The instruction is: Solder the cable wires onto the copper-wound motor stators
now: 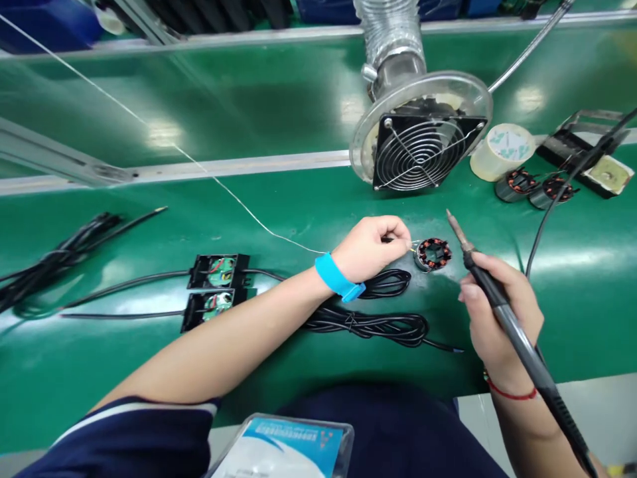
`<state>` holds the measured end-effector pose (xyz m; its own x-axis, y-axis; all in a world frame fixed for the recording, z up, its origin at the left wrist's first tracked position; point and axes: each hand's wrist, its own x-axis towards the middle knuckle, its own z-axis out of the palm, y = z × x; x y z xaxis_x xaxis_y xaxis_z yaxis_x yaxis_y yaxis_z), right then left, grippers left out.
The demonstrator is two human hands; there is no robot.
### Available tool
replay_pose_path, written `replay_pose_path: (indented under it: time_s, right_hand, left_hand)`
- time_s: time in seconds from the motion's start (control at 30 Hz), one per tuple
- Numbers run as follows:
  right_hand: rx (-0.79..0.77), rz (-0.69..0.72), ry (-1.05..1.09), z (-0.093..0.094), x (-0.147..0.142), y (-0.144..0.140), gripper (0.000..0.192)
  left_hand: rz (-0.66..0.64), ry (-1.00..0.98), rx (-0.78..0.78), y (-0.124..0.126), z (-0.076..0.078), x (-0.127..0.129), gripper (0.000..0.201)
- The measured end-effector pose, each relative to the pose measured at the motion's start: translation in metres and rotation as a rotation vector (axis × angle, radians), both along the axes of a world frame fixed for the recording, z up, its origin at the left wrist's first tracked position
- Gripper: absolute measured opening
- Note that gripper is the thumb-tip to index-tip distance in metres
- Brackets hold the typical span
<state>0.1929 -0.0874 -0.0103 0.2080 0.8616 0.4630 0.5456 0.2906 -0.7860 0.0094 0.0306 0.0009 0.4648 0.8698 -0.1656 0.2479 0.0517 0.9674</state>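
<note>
The left hand [371, 249] pinches a thin wire at the motor coil [432, 254], just right of its fingers, while the right hand [497, 318] grips a soldering iron [490, 285] angled up-left, tip above the coil.

Bright overhead glare on green mat [279, 199]; edges warped.

Green bench [149, 372] with a glossy surface, running across the whole view and reflecting soft patches of overhead light near its far edge. A pale metal rail [239, 166] is crossing the bench from the left edge towards the middle; a second rail [279, 36] is lining the far edge. A ribbed silver duct [391, 30] is descending at the far middle, ending in a black grilled fan [423, 153] inside a clear round hood. Blue bins [44, 23] are standing beyond the far left corner. Pale grey floor [592, 405] is showing below the near right edge.
</note>
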Motion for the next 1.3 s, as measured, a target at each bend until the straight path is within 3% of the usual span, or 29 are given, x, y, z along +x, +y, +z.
replay_pose_path:
  time_s: [0.27,0.73,1.3]
  right_hand:
    - [0.165,0.032,-0.081,-0.0057,0.0020,0.0008,0.020]
    - [0.133,0.040,-0.125,-0.0056,0.0004,-0.0023,0.022]
    - [0.182,0.068,-0.132,-0.0023,0.0007,-0.0006,0.030]
  left_hand:
    - [-0.011,-0.049,-0.019,-0.0011,-0.0001,-0.0007,0.010]
    - [-0.024,-0.065,0.052,-0.0008,-0.0022,-0.0002,0.013]
    - [0.000,-0.056,0.016,0.0010,0.0013,0.0014,0.014]
